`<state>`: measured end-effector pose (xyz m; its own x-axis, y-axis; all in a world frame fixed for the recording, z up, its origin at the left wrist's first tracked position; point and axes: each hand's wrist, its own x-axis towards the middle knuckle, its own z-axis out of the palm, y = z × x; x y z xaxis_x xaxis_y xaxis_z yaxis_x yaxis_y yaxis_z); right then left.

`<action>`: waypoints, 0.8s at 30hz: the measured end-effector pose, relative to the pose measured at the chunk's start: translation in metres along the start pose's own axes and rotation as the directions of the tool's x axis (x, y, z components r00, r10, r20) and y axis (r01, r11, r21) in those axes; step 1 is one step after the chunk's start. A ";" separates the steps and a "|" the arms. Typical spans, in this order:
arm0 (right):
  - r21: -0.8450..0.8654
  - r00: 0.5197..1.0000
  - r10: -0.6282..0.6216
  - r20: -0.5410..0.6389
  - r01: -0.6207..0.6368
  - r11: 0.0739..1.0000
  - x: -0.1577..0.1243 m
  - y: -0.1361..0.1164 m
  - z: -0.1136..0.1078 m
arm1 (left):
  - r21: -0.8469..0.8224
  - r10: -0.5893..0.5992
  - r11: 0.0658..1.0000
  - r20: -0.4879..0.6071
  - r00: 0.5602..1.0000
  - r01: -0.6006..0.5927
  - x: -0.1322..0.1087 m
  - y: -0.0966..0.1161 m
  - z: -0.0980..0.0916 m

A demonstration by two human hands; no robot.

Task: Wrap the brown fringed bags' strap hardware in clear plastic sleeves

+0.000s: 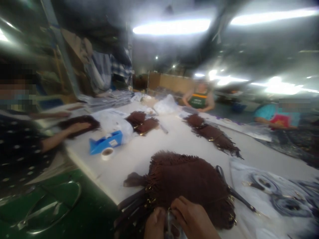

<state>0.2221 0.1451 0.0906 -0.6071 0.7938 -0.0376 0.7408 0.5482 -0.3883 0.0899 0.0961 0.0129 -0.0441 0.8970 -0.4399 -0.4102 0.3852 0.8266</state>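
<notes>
A brown fringed suede bag (186,182) lies on the white table (174,139) right in front of me. Both my hands rest at its near edge at the bottom of the view. My left hand (154,225) and my right hand (191,217) have their fingers curled together around a small pale or metallic piece between them; I cannot make out what it is. Dark straps with gold hardware (239,196) trail from the bag to the right.
More brown fringed bags lie further back (142,122) (214,134). A blue box (106,142) and a tape roll (107,153) sit at left. A person in dotted dark clothes (22,146) reaches onto the table at left. Other people sit across (199,98) (279,116). Clear plastic bags (274,196) lie at right.
</notes>
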 end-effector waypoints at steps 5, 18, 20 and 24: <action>0.009 1.000 0.022 -0.017 -0.022 1.000 -0.002 0.001 0.002 | -0.068 -0.068 0.995 0.004 0.998 0.068 0.009 -0.005 0.001; -0.033 1.000 0.026 -0.018 -0.026 0.999 -0.004 -0.006 0.000 | 0.167 0.168 0.972 -0.009 0.986 -0.164 -0.013 0.019 0.004; -0.059 1.000 0.026 -0.014 -0.027 0.998 -0.004 -0.007 0.000 | 0.179 0.177 0.968 0.003 0.984 -0.175 -0.012 0.018 0.005; -0.092 1.000 0.025 -0.014 -0.026 0.995 -0.004 -0.009 -0.001 | 0.362 0.279 0.899 -0.035 0.960 -0.248 -0.011 0.019 0.000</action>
<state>0.2181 0.1369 0.0950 -0.5841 0.8110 -0.0341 0.7799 0.5490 -0.3006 0.0823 0.0936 0.0329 -0.1890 0.9606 -0.2040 -0.0277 0.2024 0.9789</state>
